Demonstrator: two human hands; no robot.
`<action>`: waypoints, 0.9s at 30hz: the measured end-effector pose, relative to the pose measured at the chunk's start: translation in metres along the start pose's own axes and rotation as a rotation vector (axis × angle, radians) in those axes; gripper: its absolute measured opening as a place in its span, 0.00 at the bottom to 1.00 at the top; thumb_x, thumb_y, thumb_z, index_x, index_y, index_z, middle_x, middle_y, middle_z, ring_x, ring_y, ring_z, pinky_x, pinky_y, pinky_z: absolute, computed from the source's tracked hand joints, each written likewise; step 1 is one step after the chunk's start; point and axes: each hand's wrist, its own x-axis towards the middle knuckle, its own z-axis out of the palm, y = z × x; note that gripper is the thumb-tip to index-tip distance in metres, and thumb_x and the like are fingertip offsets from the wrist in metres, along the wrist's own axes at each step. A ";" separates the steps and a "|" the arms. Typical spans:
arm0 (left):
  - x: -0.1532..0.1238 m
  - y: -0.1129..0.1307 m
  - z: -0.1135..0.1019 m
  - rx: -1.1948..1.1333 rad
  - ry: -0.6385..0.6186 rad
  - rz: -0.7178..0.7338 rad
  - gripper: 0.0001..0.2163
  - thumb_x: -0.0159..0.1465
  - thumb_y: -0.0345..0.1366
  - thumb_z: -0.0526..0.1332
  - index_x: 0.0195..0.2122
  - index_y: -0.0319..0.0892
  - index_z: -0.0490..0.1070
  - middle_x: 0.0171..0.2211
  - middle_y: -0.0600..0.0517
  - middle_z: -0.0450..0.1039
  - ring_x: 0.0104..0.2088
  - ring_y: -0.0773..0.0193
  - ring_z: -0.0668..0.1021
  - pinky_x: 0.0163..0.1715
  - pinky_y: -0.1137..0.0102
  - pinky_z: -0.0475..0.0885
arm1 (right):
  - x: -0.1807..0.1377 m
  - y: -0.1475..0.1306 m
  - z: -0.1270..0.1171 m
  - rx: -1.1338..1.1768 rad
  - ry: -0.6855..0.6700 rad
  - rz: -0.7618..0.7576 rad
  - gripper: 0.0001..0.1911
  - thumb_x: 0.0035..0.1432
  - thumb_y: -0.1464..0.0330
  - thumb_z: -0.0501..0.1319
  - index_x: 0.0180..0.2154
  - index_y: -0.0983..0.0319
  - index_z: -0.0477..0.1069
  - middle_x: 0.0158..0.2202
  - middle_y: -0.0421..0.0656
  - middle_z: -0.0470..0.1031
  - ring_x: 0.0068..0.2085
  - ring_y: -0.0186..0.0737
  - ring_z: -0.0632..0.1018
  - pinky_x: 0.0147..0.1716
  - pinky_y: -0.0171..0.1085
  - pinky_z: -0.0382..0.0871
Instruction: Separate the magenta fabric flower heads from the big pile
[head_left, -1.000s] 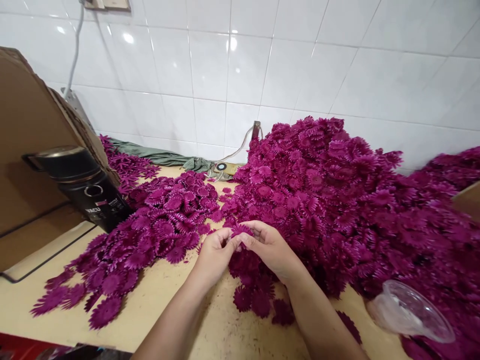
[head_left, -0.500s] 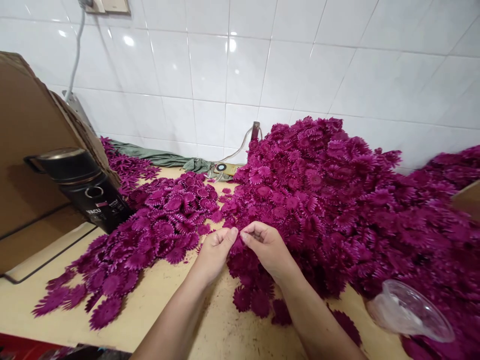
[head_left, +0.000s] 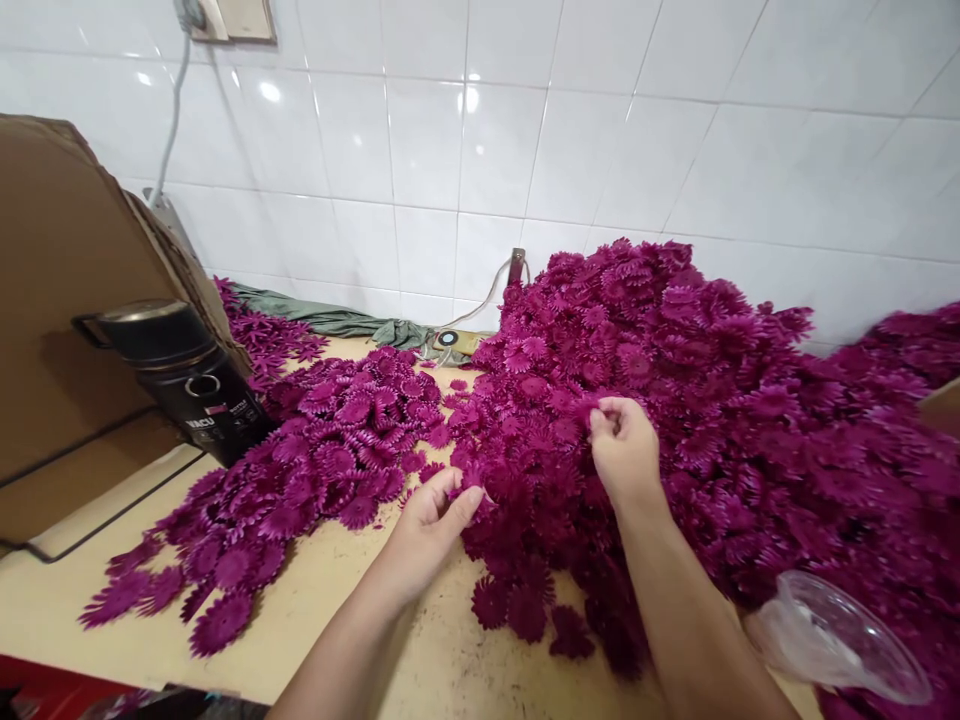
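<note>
Magenta fabric flower pieces with fringed edges form a tall heap on the right and a lower heap on the left. My left hand, between the two heaps, pinches a flower piece between thumb and finger. Over the front of the tall heap, my right hand has its fingers closed. A blurred flower piece shows at those fingertips and partly merges with the heap behind it.
On the left a black vacuum bottle leans by a cardboard box. A clear plastic cup lies tipped at the lower right. Along the tiled wall are a green cloth and a small yellowish device.
My hands were close together and have parted. My right hand has moved up and right over the tall heap. My left hand has stayed near its place. The view has shifted slightly.
</note>
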 end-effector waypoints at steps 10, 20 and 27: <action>0.010 -0.003 0.002 -0.025 -0.024 -0.028 0.15 0.46 0.48 0.63 0.21 0.39 0.66 0.16 0.56 0.67 0.20 0.69 0.68 0.24 0.73 0.64 | -0.066 -0.038 0.006 0.052 -0.677 -0.132 0.13 0.52 0.67 0.56 0.41 0.60 0.69 0.41 0.46 0.71 0.42 0.40 0.73 0.44 0.41 0.67; 0.015 -0.010 0.004 0.022 0.044 -0.024 0.20 0.47 0.54 0.59 0.16 0.41 0.58 0.13 0.62 0.50 0.16 0.74 0.56 0.16 0.75 0.52 | -0.070 -0.032 0.017 0.389 -0.814 0.162 0.06 0.45 0.68 0.60 0.29 0.62 0.69 0.26 0.39 0.74 0.30 0.34 0.74 0.34 0.36 0.69; 0.003 -0.001 0.000 0.114 -0.003 0.020 0.23 0.47 0.57 0.57 0.14 0.43 0.53 0.12 0.62 0.49 0.15 0.74 0.53 0.15 0.75 0.51 | -0.040 -0.020 0.012 0.272 -0.241 0.199 0.07 0.44 0.65 0.59 0.23 0.62 0.65 0.18 0.37 0.68 0.21 0.32 0.69 0.25 0.34 0.64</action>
